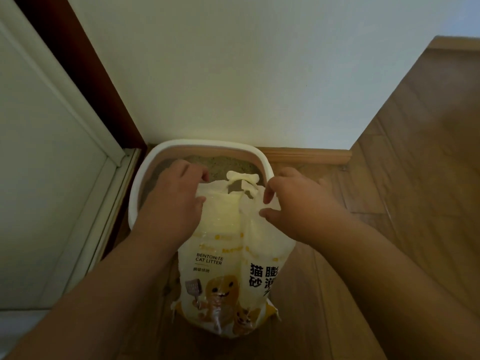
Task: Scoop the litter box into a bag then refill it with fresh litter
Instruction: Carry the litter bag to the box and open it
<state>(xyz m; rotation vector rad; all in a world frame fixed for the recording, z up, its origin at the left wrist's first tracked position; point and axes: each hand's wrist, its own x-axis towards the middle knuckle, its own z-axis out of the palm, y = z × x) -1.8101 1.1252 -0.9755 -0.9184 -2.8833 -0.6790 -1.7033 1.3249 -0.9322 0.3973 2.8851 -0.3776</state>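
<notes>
So the person's at the refill part by the look of it. The litter box (200,152), a white-rimmed tub, sits on the wood floor (389,203) pushed into the corner against the wall (233,74), with a white door (46,178) just beside its left side. Some greyish litter (228,165) shows at the far end of the box, can't tell how deep. The bag of bentonite cat litter (223,268) stands upright just in front of the box, its top leaning over the near rim, with a bone-shaped plastic handle (242,178) sticking up over the box. The left hand (174,201) has its fingers curled over the bag's top left corner and is gripping the plastic there. The right hand (293,201) is pinching the top right edge between thumb and curled fingers, so both hands are clamped on the bag top, none free. My guess is they're about to pull the top open or tip it. What could go wrong: the bag looks full and floppy, and nobody's supporting the bottom, so if the top tears open suddenly or the bag tips forward too fast, litter dumps in one rush and some goes over the rim onto the floor beside the box. Thin plastic held only at the corners could also slip or rip unevenly. No waste bag or scoop in view, so can't say where those ended up.
</notes>
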